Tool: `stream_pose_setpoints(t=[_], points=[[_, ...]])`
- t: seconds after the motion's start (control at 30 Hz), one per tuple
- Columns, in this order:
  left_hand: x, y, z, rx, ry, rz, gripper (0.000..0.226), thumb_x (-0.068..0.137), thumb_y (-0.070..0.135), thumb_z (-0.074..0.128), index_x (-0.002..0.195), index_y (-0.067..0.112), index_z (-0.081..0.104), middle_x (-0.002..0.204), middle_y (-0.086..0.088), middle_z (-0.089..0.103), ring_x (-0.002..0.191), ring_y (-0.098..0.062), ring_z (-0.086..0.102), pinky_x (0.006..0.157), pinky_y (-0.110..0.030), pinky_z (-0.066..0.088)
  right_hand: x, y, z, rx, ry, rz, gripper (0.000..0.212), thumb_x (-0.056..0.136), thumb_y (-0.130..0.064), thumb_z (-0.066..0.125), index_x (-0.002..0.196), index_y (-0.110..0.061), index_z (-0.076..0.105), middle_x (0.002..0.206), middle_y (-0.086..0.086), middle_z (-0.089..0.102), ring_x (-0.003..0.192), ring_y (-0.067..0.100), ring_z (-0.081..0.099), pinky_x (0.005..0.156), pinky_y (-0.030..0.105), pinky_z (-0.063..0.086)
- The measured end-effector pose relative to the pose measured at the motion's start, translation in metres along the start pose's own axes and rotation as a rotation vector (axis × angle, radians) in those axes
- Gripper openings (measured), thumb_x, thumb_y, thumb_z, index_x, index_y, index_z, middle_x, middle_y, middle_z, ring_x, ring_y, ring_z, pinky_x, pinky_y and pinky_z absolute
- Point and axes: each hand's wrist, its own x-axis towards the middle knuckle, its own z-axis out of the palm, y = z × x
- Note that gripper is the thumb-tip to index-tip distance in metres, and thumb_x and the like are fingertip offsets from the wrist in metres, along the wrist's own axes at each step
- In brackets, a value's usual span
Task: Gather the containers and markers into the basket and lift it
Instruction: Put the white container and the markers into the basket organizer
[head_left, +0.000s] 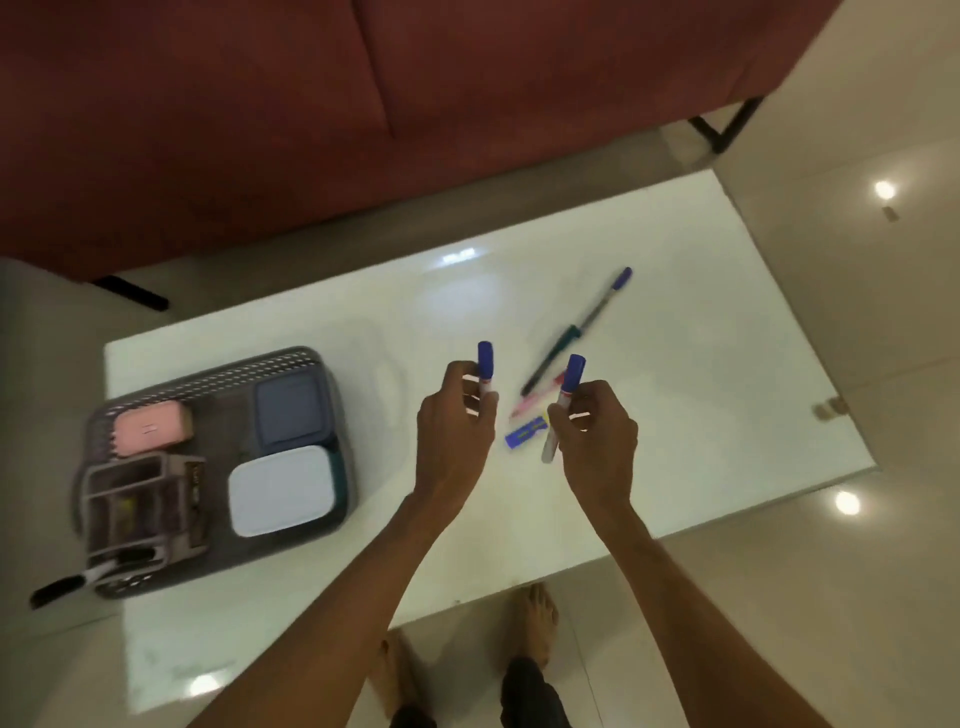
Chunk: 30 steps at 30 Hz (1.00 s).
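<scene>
A grey perforated basket (291, 358) stands at the table's left end. In it lie a pink container (150, 427), a dark blue container (290, 413), a white-lidded container (280, 489) and a grey pen organiser (137, 506). My left hand (454, 436) grips a blue-capped marker (486, 364) upright. A second blue-capped marker (569, 384) is gripped by my right hand (597, 441). On the table between and beyond the hands lie a blue pen (605, 301), a dark green pen (550, 358), a pink pen (532, 402) and a small blue item (524, 435).
The white glass table (701, 395) fills the middle of the view. A dark red sofa (363, 114) runs along its far side. A black marker (62, 587) sticks out past the basket's near left corner. My feet (535, 623) are under the near edge.
</scene>
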Motion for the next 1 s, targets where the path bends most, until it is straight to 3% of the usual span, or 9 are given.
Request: stream_pose_setpoints(t=[0.07,0.13,0.27,0.4,0.5,0.57,0.67,0.77,1.0], points=[[-0.01,-0.012,-0.047,-0.078,0.093,-0.05,0.026,0.095,0.021,0.065,0.12,0.02,0.057,0.09,0.012,0.069,0.073,0.005,0.067,0.065,-0.004,0.048,-0.023,-0.031,0.026,0.086,-0.057,-0.049,0.012,0.088,-0.015,0.07,0.095,-0.017,0.061,0.076,-0.011,0.069,0.07,0.008,0.066,0.067,0.038,0.057],[-0.018,-0.026,-0.097,-0.145,0.176,-0.079,0.028,0.095,0.02,0.065,0.121,0.025,0.055,0.087,0.019,0.065,0.073,0.013,0.064,0.067,0.0,0.046,-0.045,-0.062,0.059,0.167,-0.116,-0.081,0.015,0.088,-0.015,0.071,0.098,-0.019,0.061,0.079,-0.011,0.07,0.072,0.01,0.068,0.067,0.044,0.059],[-0.02,-0.065,-0.195,-0.151,0.307,-0.088,0.019,0.091,0.018,0.07,0.104,0.03,0.064,0.088,0.011,0.073,0.081,-0.002,0.071,0.082,-0.026,0.058,-0.087,-0.115,0.132,0.205,-0.261,-0.169,0.02,0.089,-0.018,0.07,0.107,-0.02,0.062,0.09,-0.008,0.072,0.082,0.013,0.07,0.076,0.046,0.06],[-0.016,-0.103,-0.281,-0.186,0.462,-0.129,0.02,0.087,0.01,0.072,0.104,0.02,0.068,0.086,0.008,0.074,0.079,-0.003,0.071,0.074,-0.021,0.056,-0.123,-0.156,0.202,0.162,-0.374,-0.246,0.024,0.089,-0.013,0.071,0.113,-0.011,0.064,0.101,0.0,0.072,0.091,0.015,0.069,0.09,0.033,0.058],[-0.015,-0.134,-0.329,-0.178,0.523,-0.163,0.025,0.087,0.01,0.074,0.112,0.011,0.069,0.094,0.0,0.075,0.083,-0.007,0.072,0.078,-0.018,0.057,-0.145,-0.177,0.243,0.164,-0.437,-0.273,0.018,0.088,-0.008,0.071,0.103,-0.014,0.063,0.091,-0.005,0.07,0.084,0.006,0.068,0.079,0.01,0.052],[-0.015,-0.155,-0.351,-0.181,0.542,-0.188,0.029,0.086,0.011,0.074,0.114,0.009,0.069,0.096,-0.003,0.076,0.085,-0.011,0.073,0.085,-0.024,0.058,-0.155,-0.184,0.269,0.149,-0.471,-0.288,0.016,0.087,-0.007,0.071,0.1,-0.015,0.064,0.086,-0.011,0.069,0.08,0.0,0.067,0.071,0.005,0.046],[-0.017,-0.182,-0.37,-0.169,0.529,-0.223,0.029,0.085,0.011,0.075,0.113,0.008,0.069,0.097,-0.003,0.076,0.087,-0.012,0.073,0.088,-0.031,0.059,-0.17,-0.186,0.297,0.105,-0.515,-0.308,0.019,0.087,-0.006,0.071,0.105,-0.011,0.065,0.089,-0.005,0.072,0.082,0.0,0.068,0.074,0.008,0.049],[-0.018,-0.208,-0.38,-0.16,0.519,-0.264,0.03,0.084,0.012,0.077,0.112,0.007,0.069,0.098,-0.005,0.076,0.09,-0.017,0.074,0.091,-0.04,0.059,-0.181,-0.182,0.323,0.066,-0.552,-0.335,0.022,0.087,-0.005,0.071,0.107,-0.01,0.065,0.096,0.001,0.074,0.088,0.009,0.07,0.081,0.02,0.055],[-0.011,-0.252,-0.38,-0.161,0.49,-0.347,0.026,0.084,0.01,0.076,0.109,0.008,0.068,0.095,-0.003,0.076,0.087,-0.014,0.074,0.091,-0.042,0.059,-0.188,-0.164,0.363,-0.095,-0.57,-0.384,0.028,0.089,-0.01,0.07,0.116,-0.011,0.062,0.115,0.002,0.073,0.102,0.013,0.069,0.091,0.035,0.058]])
